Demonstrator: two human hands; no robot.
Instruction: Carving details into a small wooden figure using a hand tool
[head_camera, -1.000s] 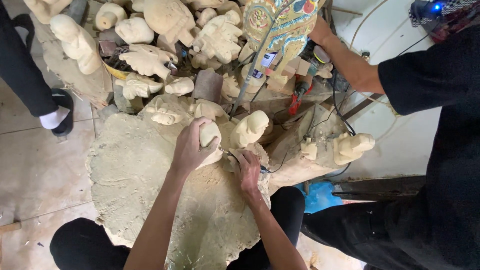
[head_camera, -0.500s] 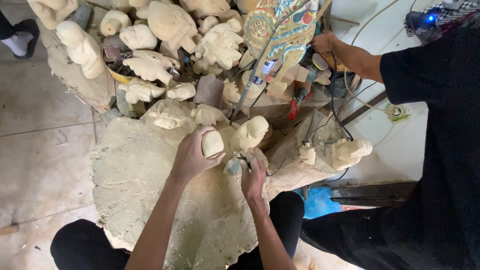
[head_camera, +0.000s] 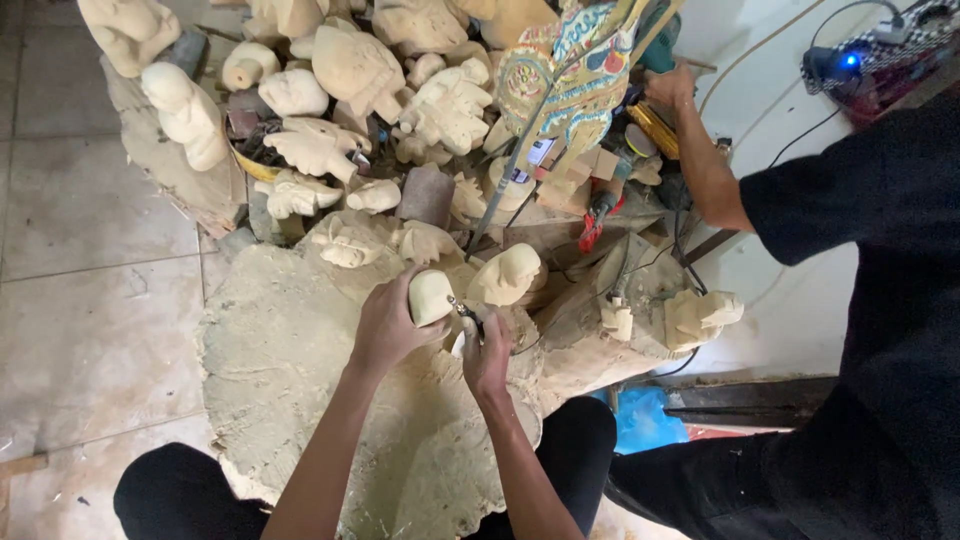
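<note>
On the big, flat, pale wooden slab (head_camera: 300, 400) that lies across the seated person's knees, both hands are at work. Left hand (head_camera: 385, 330) is closed around a small rounded block of pale carved wood (head_camera: 430, 297), with the fingers wrapped at its left side and the thumb under it, and it holds the block a little above the middle of the slab. Right hand (head_camera: 487, 352) is just beside it on the right, closed tightly on a thin metal carving tool (head_camera: 465, 315); the dark tip of the tool touches the right edge of the block.

Just behind the block, at the far edge of the slab, a second pale carved wooden figure with a round head (head_camera: 507, 275) is lying. Further behind the slab there is a heap of unfinished pale wooden carvings (head_camera: 360, 70), many of them. At the right of this heap stands a painted, many-coloured carved wooden piece (head_camera: 570, 75).

Beyond the slab on the right, another person in a black shirt (head_camera: 860, 200) is reaching an arm toward the heap, the hand (head_camera: 668, 88) near the painted piece. I cannot tell what this hand is holding.
</note>
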